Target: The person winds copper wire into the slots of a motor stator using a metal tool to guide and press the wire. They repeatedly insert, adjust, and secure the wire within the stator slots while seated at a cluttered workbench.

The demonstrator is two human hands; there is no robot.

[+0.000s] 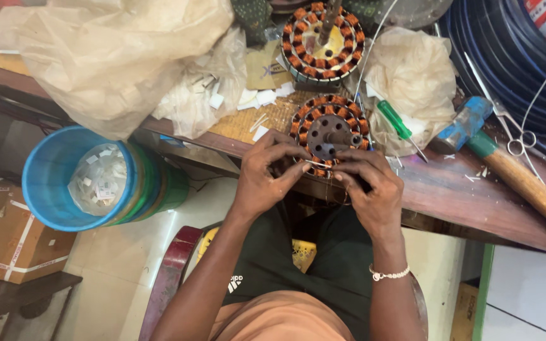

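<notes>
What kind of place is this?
Probably a small motor-repair workshop: copper-wound stators lie on a worn wooden bench, with a screwdriver and a hammer beside them.

Wooden bench [475, 196]: stators [330, 129], hammer [507, 164], screwdriver [399, 129], bags [412, 76].

I sit at a worn wooden workbench [475, 202]; the pale tiled floor [115, 278] below is brightly lit.

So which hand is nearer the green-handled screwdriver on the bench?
Right. The right hand works at the near edge of the wound stator, just below-left of the green-handled screwdriver. The left hand is on the stator's far side from it.
</notes>
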